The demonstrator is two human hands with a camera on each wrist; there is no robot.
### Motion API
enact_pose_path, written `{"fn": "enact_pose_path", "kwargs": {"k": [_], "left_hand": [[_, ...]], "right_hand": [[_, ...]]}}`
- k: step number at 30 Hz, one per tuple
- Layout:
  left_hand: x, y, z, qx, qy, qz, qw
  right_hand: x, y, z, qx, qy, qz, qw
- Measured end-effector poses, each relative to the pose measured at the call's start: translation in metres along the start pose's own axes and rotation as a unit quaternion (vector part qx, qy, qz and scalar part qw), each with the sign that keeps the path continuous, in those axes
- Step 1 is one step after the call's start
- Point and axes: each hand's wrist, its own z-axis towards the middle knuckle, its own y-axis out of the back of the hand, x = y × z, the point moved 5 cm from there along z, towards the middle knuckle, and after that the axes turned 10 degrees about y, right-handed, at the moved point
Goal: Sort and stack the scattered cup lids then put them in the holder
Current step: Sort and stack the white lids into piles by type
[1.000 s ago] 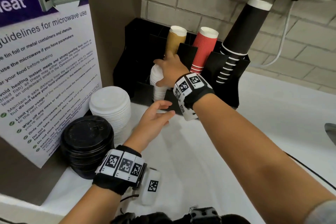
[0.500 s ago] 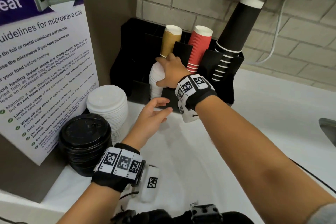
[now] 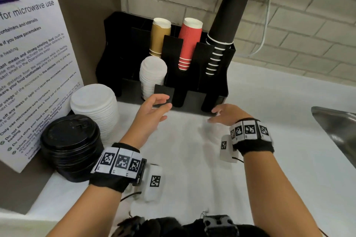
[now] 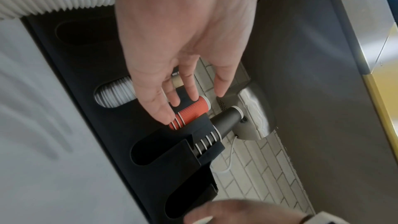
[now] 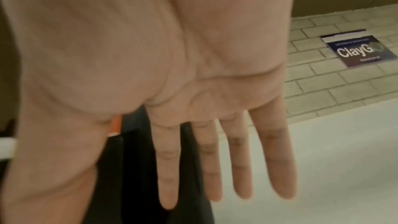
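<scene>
On the white worktop (image 3: 269, 121) both hands are empty. The left hand (image 3: 152, 110) hangs just in front of the black holder (image 3: 113, 48), fingers loose and a bit spread, gripping nothing. Its wrist view shows the palm (image 4: 183, 40) from below, blocking most of the holder's middle. The right hand (image 3: 224, 114) is flat over the worktop near the holder's right front corner, fingers straight; I can't tell if it touches the surface. That hand is pretty blurry in both the head view and its own wrist view (image 5: 193, 91).

One stack of small white lids (image 3: 153, 75) already sits in a front slot of the holder, its bottom hidden behind the slot's front tab. Two more stacks sit outside on the left: bigger white lids (image 3: 94, 106) and, in front of those, black lids (image 3: 71, 140), whose lower edge sits partly behind the left wristband. The two stacks look like they're touching, though the angle makes it hard to say.

Behind the lid slot are upside-down cup stacks: gold cups (image 3: 159, 38), red cups (image 3: 187, 42) and tall black cups (image 3: 225, 23), their lower ends sunk into the holder. A microwave guidelines poster (image 3: 34, 59) is cut off at the left edge, and only a corner of a metal sink (image 3: 337, 129) shows on the right.
</scene>
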Motion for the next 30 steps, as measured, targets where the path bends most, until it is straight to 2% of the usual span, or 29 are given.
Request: {"fn": "enact_pose_path", "kwargs": {"k": [4, 7, 11, 14, 17, 19, 21, 23, 25, 27, 30], "left_hand": [[0.002, -0.006, 0.000, 0.010, 0.000, 0.004, 1.000], [0.002, -0.007, -0.001, 0.011, -0.002, 0.003, 1.000], [0.001, -0.007, -0.003, 0.008, -0.002, 0.008, 1.000], [0.000, -0.008, -0.006, 0.026, -0.008, 0.051, 0.998], [0.004, -0.014, -0.009, 0.086, 0.012, 0.118, 0.989], [0.008, -0.019, -0.011, 0.117, 0.031, 0.133, 0.984], [0.010, -0.021, -0.013, 0.134, 0.037, 0.143, 0.980], [0.009, -0.019, -0.014, 0.126, 0.036, 0.143, 0.981], [0.007, -0.015, -0.012, 0.101, 0.035, 0.135, 0.985], [0.006, -0.010, -0.010, 0.082, 0.033, 0.132, 0.987], [0.005, -0.004, -0.008, 0.067, 0.033, 0.127, 0.989]], "right_hand": [[-0.019, -0.025, -0.009, 0.022, -0.059, -0.042, 0.997], [-0.018, -0.035, -0.006, 0.034, -0.046, -0.101, 0.993], [-0.010, -0.030, -0.006, 0.054, -0.038, -0.087, 0.994], [0.014, -0.020, -0.010, 0.075, 0.030, 0.042, 0.996], [0.052, -0.012, -0.022, 0.069, 0.126, 0.240, 0.960], [0.071, -0.009, -0.029, 0.055, 0.173, 0.286, 0.941], [0.079, -0.010, -0.031, 0.038, 0.192, 0.261, 0.945], [0.077, -0.012, -0.025, 0.031, 0.177, 0.174, 0.968], [0.063, -0.016, -0.017, 0.046, 0.121, 0.062, 0.990], [0.045, -0.021, -0.013, 0.072, 0.049, -0.024, 0.996], [0.029, -0.032, -0.012, 0.080, 0.004, -0.057, 0.995]]}}
